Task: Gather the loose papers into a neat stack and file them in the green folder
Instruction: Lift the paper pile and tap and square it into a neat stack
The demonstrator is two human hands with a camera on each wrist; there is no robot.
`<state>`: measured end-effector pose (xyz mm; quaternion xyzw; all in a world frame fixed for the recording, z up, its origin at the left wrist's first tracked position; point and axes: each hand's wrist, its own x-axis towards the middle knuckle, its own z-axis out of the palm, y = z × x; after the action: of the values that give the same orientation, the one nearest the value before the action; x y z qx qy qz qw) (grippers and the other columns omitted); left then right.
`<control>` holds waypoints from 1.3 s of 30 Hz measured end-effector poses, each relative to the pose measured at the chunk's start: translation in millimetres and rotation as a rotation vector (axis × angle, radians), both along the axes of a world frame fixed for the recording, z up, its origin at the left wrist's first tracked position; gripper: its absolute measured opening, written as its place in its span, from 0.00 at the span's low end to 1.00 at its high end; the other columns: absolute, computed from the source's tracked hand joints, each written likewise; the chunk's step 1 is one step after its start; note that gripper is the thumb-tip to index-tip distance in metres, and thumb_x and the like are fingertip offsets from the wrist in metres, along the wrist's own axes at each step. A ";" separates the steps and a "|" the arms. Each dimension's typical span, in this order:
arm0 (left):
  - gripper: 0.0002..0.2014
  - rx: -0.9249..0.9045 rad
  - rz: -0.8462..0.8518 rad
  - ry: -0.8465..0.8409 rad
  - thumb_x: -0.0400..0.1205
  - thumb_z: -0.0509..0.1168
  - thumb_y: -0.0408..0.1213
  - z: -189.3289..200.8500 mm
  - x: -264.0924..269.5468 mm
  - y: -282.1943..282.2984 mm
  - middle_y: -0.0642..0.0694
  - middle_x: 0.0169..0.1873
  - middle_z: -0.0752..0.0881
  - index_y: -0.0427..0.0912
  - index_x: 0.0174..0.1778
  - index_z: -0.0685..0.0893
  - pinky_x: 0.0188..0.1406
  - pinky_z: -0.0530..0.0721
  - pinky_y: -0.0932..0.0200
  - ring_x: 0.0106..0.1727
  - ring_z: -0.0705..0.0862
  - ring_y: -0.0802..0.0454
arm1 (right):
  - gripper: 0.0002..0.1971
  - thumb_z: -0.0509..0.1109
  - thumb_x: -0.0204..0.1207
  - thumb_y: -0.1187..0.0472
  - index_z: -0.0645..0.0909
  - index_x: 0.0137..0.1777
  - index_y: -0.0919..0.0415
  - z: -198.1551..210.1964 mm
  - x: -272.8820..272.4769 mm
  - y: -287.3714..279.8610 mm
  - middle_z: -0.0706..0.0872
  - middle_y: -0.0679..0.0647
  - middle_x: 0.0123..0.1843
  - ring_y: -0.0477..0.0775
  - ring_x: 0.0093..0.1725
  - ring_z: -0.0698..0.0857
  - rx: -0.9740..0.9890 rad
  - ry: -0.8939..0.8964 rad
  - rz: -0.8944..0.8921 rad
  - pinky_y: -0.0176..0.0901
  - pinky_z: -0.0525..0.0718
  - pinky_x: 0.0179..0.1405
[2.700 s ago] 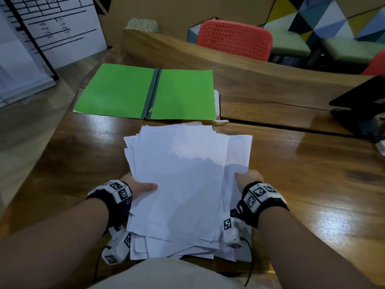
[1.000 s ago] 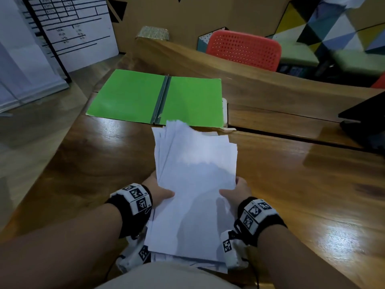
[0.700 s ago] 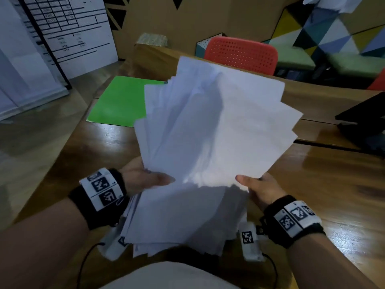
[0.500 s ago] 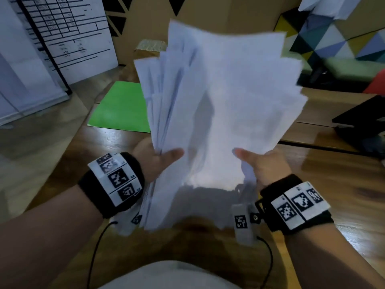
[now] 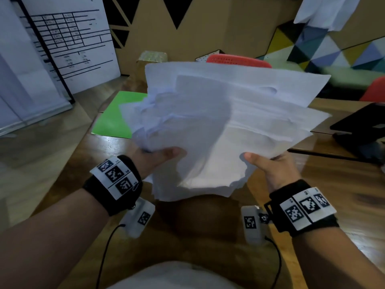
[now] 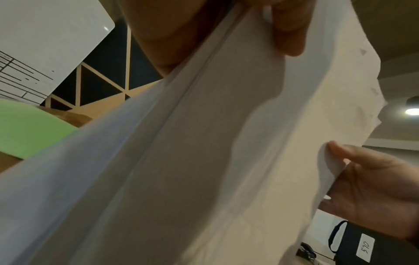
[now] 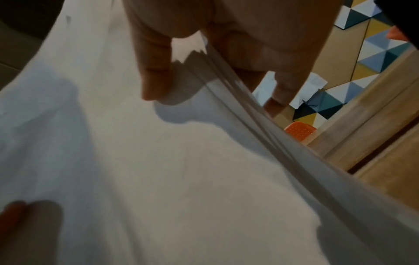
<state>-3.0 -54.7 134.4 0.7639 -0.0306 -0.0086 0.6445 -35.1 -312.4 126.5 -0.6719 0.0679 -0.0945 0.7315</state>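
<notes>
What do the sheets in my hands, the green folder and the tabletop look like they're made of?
Sheets: thin white matte paper; they bend and light shows through.
Green folder: probably matte card, flat and even in colour; plastic can't be ruled out.
Tabletop: wood with a glossy varnish; grain and bright reflections show.

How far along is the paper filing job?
Done: the papers are all gathered off the table, held in the air by both hands. In hand: the left hand and right hand each grip a lower corner, but the sheets are still fanned and uneven, not squared. Left: align the edges into a neat stack, then place it in the green folder, which lies on the table behind, partly hidden.
</notes>
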 end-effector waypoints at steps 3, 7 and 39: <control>0.22 0.105 0.037 -0.071 0.61 0.81 0.43 14.0 1.6 -3.4 0.69 0.35 0.89 0.52 0.49 0.84 0.46 0.81 0.76 0.42 0.85 0.74 | 0.16 0.72 0.64 0.80 0.84 0.44 0.60 9.4 1.6 6.1 0.93 0.44 0.36 0.42 0.39 0.91 0.023 -0.024 0.037 0.32 0.87 0.39; 0.24 0.170 0.168 -0.083 0.64 0.75 0.53 28.9 -2.3 -17.5 0.45 0.49 0.87 0.46 0.53 0.85 0.58 0.84 0.51 0.53 0.86 0.46 | 0.09 0.78 0.64 0.72 0.86 0.42 0.61 19.1 0.4 27.3 0.92 0.48 0.37 0.50 0.40 0.90 0.034 -0.073 -0.078 0.44 0.89 0.46; 0.22 -0.333 -0.173 -0.067 0.52 0.81 0.37 0.3 -4.5 0.9 0.58 0.36 0.92 0.52 0.43 0.91 0.37 0.86 0.69 0.41 0.90 0.63 | 0.31 0.88 0.37 0.48 0.90 0.46 0.50 -0.8 -0.8 -1.0 0.93 0.50 0.48 0.50 0.51 0.91 0.144 -0.112 0.237 0.39 0.87 0.44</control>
<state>-7.5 -53.8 134.7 0.6412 -0.1185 -0.0335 0.7575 -35.9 -313.4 125.7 -0.6148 -0.0462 -0.0394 0.7864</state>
